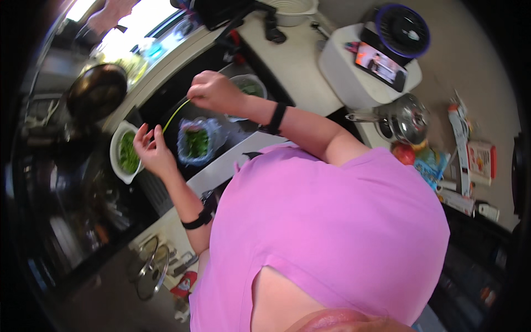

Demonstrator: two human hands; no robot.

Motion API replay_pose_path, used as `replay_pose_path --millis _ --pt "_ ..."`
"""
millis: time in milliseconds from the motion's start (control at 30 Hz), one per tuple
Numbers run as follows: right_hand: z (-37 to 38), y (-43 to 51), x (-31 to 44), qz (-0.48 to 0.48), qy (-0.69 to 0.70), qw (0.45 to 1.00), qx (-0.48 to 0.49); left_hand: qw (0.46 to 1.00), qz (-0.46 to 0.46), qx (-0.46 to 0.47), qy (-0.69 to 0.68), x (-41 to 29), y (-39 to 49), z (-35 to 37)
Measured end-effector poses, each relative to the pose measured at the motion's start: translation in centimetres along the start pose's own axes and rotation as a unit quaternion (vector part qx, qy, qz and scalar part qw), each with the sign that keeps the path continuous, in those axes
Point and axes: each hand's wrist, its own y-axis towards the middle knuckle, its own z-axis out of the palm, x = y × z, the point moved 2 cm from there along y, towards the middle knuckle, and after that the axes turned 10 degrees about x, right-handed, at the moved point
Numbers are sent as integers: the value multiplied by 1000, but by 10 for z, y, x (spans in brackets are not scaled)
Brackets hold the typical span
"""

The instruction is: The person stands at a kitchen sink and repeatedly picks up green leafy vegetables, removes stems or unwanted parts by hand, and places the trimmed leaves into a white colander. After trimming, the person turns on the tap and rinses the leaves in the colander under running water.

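Note:
My right hand (213, 93) pinches one end of a thin green stem (175, 114). The stem bends down to my left hand (154, 149), whose fingers are partly spread. Its lower end meets the left thumb, and I cannot tell whether that hand grips it. Just left of this hand, a white colander (114, 155) contains long green stems (128, 152). Between and below the hands stands a container lined with a bluish plastic bag (182, 155), with leafy greens (196, 142) inside. A translucent bowl (262, 85) with greens sits partly behind my right wrist.
A lit smartphone (379, 66) rests on a white bin (342, 68) beside a purple-rimmed round device (402, 31). A glass-lidded pot (408, 118) stands at right. A dark wok (97, 93) is at left; glass lids (153, 276) are at lower left.

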Motion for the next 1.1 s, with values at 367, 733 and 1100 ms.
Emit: replay_pose_path --millis 367,733,1100 --pt "-3 12 26 -93 -117 989 -21 983 22 175 58 -5 -7 37" --pt "16 12 36 -39 -69 996 -32 957 -12 205 -204 20 -13 45" --pt "5 9 38 -69 -122 990 28 957 -45 98 -268 21 -17 21"
